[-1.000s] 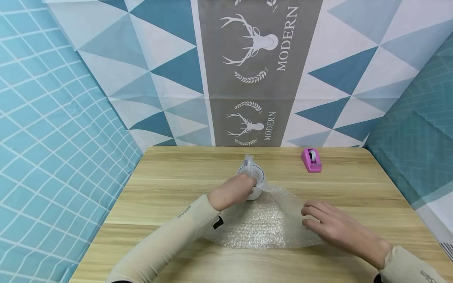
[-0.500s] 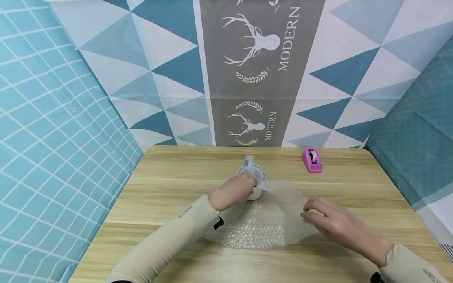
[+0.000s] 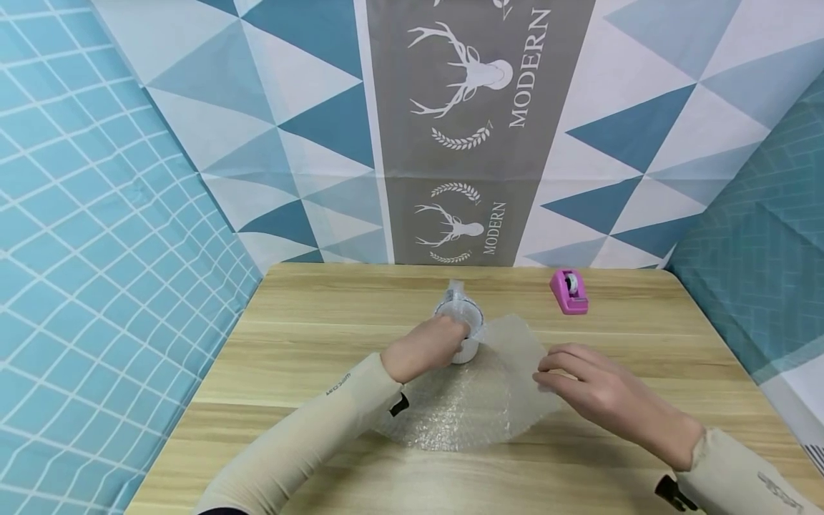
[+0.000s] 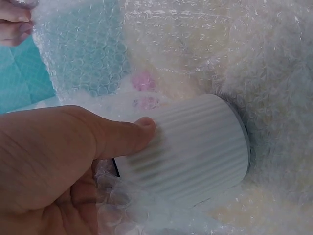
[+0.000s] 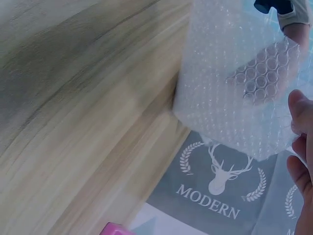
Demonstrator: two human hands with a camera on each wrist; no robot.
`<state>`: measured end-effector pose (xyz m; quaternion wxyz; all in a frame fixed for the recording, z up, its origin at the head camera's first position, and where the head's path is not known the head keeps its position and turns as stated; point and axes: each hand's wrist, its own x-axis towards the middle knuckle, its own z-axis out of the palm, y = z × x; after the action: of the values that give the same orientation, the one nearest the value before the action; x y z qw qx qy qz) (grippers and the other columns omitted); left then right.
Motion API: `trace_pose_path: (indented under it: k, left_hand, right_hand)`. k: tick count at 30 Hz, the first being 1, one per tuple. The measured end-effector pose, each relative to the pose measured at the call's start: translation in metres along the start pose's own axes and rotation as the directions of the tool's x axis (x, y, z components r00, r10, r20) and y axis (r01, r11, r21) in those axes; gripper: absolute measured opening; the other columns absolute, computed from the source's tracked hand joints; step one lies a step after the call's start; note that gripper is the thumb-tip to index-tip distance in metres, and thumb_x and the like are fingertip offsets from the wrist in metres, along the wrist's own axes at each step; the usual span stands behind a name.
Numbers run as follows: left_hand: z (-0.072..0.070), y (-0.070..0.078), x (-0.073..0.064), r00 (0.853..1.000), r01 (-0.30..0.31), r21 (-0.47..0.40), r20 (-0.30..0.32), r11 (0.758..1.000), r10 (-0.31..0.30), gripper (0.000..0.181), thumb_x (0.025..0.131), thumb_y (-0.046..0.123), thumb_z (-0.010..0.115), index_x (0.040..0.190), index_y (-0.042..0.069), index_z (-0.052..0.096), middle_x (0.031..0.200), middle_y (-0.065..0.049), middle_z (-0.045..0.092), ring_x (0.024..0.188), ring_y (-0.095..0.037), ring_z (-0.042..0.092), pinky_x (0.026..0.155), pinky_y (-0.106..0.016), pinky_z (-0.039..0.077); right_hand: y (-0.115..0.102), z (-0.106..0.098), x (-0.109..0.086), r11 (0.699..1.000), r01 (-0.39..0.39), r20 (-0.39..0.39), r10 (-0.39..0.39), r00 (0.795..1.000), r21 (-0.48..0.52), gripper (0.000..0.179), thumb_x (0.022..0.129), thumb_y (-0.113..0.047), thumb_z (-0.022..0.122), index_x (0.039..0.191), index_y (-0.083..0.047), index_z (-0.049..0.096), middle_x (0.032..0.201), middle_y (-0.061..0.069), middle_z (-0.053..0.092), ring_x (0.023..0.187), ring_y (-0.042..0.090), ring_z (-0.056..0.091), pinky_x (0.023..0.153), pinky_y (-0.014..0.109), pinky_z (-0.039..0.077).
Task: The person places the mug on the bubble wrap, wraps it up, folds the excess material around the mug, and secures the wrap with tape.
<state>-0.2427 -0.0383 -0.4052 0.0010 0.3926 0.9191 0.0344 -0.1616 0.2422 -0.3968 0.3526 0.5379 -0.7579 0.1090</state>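
The white ribbed cup point(image 3: 466, 353) is gripped at its near side by the left hand point(image 3: 425, 350): the thumb point(image 4: 139, 134) is laid against the ribbed outer wall, as is shown in the left wrist view, while the other fingers are bent and partly covered by film, so that their exact hold cannot be told. In the head view the cup is seen with its round, dark-edged top turned upward, and a strip of bubble wrap point(image 3: 450, 422) is draped across that top.

The main part of the sheet is spread in front of the cup and to its right. Its free edge, to the right of the cup, is pinched between the thumb and fingers of the right hand point(image 3: 592, 386), by which that side is held raised; in the right wrist view the left hand is seen through the clear bubbles.

Farther out, the pink tape dispenser point(image 3: 568, 304) is placed to the right of the cup and beyond it, well apart from both hands. All is supported by the wood-grain table point(image 3: 309, 307). Behind the cup, the table is bordered by a patterned backdrop point(image 3: 444, 164), on which deer heads, triangles and the word MODERN are printed.
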Motion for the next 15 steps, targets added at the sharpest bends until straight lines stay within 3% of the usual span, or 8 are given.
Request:
trace_pose_path:
  k: [8, 15]
  left_hand:
    - [0.0006, 0.0035, -0.0001, 1.0, 0.007, 0.052, -0.011, 0.999, -0.006, 0.005, 0.092, 0.005, 0.072, 0.091, 0.01, 0.07, 0.087, -0.003, 0.073, 0.081, -0.019, 0.07, 0.067, -0.03, 0.059]
    - [0.0005, 0.0062, 0.0011, 0.999, 0.031, 0.133, -0.038, 0.991, -0.026, 0.004, 0.09, 0.009, 0.075, 0.089, 0.012, 0.072, 0.087, -0.002, 0.074, 0.077, -0.019, 0.069, 0.057, -0.034, 0.058]
  right_hand:
    - [0.0019, 0.0055, -0.003, 0.998, 0.014, -0.051, -0.011, 0.999, 0.065, 0.037, 0.109, -0.018, 0.047, 0.092, -0.006, 0.078, 0.096, 0.004, 0.072, 0.091, 0.021, 0.068, 0.082, 0.035, 0.057]
    - [0.0044, 0.0034, -0.0062, 0.999, -0.009, -0.045, 0.011, 0.999, 0.052, 0.039, 0.109, -0.017, 0.046, 0.091, -0.005, 0.077, 0.095, 0.004, 0.072, 0.091, 0.023, 0.069, 0.084, 0.035, 0.056]
